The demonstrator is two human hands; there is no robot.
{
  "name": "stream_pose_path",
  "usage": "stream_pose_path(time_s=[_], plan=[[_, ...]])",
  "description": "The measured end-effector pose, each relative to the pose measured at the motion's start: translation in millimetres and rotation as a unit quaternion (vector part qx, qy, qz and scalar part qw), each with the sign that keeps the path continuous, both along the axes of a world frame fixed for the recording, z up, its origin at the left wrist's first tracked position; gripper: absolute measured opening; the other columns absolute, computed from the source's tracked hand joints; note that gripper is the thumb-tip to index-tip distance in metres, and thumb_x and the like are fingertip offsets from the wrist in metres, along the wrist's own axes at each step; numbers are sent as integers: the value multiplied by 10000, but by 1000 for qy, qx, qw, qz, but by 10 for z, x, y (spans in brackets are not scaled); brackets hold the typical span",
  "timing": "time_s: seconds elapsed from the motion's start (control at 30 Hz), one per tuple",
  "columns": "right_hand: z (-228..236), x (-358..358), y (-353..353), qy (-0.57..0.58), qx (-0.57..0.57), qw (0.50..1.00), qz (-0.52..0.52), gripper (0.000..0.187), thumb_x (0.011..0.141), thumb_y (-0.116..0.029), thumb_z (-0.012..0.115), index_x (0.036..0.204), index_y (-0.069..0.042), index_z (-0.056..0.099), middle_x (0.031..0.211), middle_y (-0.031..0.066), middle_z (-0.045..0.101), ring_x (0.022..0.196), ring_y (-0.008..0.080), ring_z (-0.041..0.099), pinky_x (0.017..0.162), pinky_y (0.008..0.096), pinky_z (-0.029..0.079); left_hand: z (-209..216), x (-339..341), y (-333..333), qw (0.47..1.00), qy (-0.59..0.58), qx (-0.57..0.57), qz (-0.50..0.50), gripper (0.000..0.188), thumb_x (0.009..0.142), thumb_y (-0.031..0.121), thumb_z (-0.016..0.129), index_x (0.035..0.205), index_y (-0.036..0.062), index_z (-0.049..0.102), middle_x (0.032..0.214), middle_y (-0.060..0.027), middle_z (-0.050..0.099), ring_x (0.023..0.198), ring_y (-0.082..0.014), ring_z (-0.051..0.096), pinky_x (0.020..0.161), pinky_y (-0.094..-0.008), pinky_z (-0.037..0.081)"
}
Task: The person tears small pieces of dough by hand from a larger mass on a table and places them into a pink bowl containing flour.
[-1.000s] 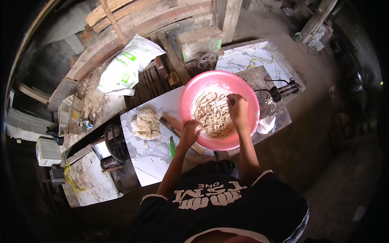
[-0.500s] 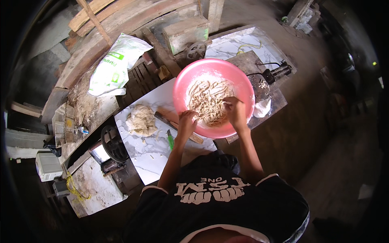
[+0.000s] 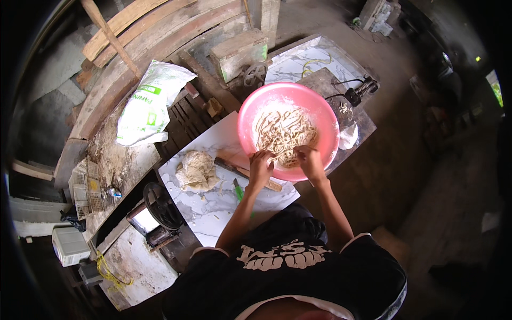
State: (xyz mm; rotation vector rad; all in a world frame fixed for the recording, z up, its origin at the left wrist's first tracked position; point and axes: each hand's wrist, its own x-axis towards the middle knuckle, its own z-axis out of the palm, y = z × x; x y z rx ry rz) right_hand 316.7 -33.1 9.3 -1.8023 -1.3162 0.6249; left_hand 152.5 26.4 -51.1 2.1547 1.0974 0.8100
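Observation:
A pink plastic basin (image 3: 246, 120) holds a floury heap of dough strands (image 3: 285, 130). My left hand (image 3: 261, 166) is at the basin's near left rim, its bent fingers closed on strands just inside. Close to it, my right hand (image 3: 311, 161) reaches over the near right side, with fingers and thumb pinched on strands. Both hands hide the small bits between their fingertips. Left of the basin, a lump of pale dough (image 3: 196, 172) lies on the marble-patterned board (image 3: 205, 218). A wooden stick (image 3: 234, 167) and a green-handled knife (image 3: 238, 189) are between the lump and my left forearm.
A dark handwheel machine (image 3: 161, 206) stands beside the board at the left. Farther back are a white sack (image 3: 146, 109), a wooden box (image 3: 240, 53) and a marble-patterned tray (image 3: 304, 61). A spring-like metal part (image 3: 367, 89) and a white bag (image 3: 348, 136) lie right of the basin.
My right hand has come down from the middle of the strands toward the near rim, closer to my left hand. The view has shifted slightly, so the basin appears farther right.

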Motion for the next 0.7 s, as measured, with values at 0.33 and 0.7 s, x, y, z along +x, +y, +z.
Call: stream_pose_path(time_s=[0.33, 0.7], plan=[[-193, -92, 295, -14, 115, 993, 8, 198, 742, 35, 607, 934, -9, 630, 867, 144, 633, 773, 272, 617, 694, 353, 499, 48, -217, 3, 977, -190, -60, 77, 105, 805, 33, 578, 902, 8, 608, 938, -133, 634, 894, -274, 592, 809, -342, 440], [-54, -161, 462, 109, -57, 989, 77, 192, 768, 27, 591, 951, -17, 631, 929, 177, 633, 851, 288, 617, 735, 354, 487, 192, -339, -504, 940, -221, -100, 240, 132, 856, 73, 557, 961, 8, 604, 972, -127, 629, 880, -203, 597, 775, -282, 446]])
